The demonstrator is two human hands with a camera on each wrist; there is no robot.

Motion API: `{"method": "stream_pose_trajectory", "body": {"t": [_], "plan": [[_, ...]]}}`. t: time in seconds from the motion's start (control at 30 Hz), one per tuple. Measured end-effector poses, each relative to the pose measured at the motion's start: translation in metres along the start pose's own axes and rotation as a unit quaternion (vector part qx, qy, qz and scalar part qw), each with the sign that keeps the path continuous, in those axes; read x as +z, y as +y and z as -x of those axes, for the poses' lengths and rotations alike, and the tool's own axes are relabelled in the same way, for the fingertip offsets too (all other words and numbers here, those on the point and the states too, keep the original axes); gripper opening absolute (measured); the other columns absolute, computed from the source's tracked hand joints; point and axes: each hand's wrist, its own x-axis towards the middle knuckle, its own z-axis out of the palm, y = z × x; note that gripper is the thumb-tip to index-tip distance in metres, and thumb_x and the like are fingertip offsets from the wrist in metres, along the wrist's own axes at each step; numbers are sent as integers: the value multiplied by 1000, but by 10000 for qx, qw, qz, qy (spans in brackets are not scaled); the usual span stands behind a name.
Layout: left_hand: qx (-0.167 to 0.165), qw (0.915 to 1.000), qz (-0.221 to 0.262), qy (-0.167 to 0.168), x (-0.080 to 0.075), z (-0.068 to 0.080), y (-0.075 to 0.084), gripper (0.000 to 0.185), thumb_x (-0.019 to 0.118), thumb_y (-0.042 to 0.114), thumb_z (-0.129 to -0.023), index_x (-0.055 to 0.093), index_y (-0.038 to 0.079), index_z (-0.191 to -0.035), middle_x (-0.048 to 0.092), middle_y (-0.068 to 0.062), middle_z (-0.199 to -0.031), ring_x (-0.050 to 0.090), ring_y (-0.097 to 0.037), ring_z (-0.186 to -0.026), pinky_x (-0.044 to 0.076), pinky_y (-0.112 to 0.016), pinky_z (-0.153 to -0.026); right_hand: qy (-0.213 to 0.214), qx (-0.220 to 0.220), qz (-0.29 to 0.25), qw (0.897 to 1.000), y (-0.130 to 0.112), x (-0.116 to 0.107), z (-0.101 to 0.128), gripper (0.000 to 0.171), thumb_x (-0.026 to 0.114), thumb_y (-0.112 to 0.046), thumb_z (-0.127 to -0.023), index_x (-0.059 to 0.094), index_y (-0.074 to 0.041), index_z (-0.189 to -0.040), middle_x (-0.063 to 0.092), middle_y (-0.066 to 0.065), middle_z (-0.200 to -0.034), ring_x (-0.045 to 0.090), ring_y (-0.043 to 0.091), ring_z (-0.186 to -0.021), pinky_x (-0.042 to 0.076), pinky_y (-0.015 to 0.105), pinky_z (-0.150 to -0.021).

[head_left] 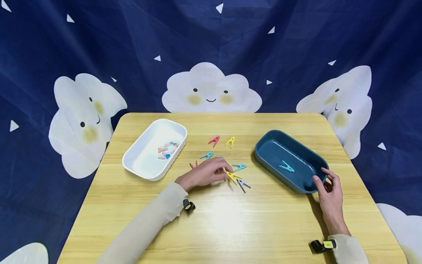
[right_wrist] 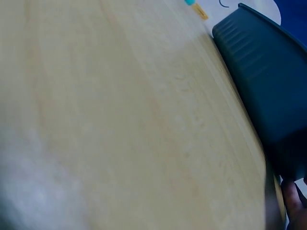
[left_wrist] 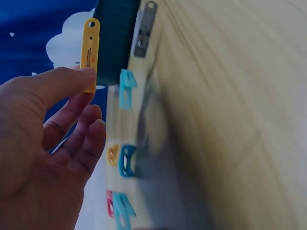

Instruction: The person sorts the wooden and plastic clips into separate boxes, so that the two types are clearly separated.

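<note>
Left hand (head_left: 206, 173) at frame centre, pinching one end of the yellow clip (head_left: 232, 177) between thumb and fingertips (left_wrist: 88, 76). Long axis of that clip running away from the grip, toward the lower right of the head view, free end pointing at the blue tray (head_left: 308, 187). Seen from the left wrist, standing upright in the upper left, well beyond the thumb. Grey clip (head_left: 243, 184) just beside it, light blue clip (head_left: 239, 167) close above. Right hand (head_left: 329, 198) at lower right, thumb and fingers curled over the near corner of the blue tray, steadying it. Tray lying right of the pinched clip, with a bare strip of table (head_left: 217, 227) between. Left hand clearly the nearer to the loose clips. White tray (head_left: 130, 161) off at centre left.
</note>
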Motion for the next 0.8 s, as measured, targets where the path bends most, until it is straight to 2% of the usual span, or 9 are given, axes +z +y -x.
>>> {"method": "stream_pose_trajectory", "body": {"t": [0.3,0.47,0.8], "plan": [[52,9999,83,36,6,-38,21,24,69,20,-109,75,19,-132,69,3,-131,64,-10,-107,56,-23,-96,11,15,34,10000,4,0,-1,53,67,-32,-110,51,-29,-160,44,-6,-158,51,5,-119,42,5,-90],[57,9999,88,131,6,-60,30,24,68,21,-110,74,21,-133,68,2,-132,65,-10,-105,57,-22,-93,31,63,85,9999,4,1,-2,53,66,-34,-110,50,-30,-161,42,-4,-161,50,7,-123,42,4,-91],[-52,9985,446,312,6,-92,48,26,68,21,-110,73,20,-135,67,4,-123,62,-8,-105,53,-17,-89,0,126,43,9999,0,1,-2,53,64,-34,-111,49,-31,-162,38,2,-168,48,13,-131,41,2,-92]]}}
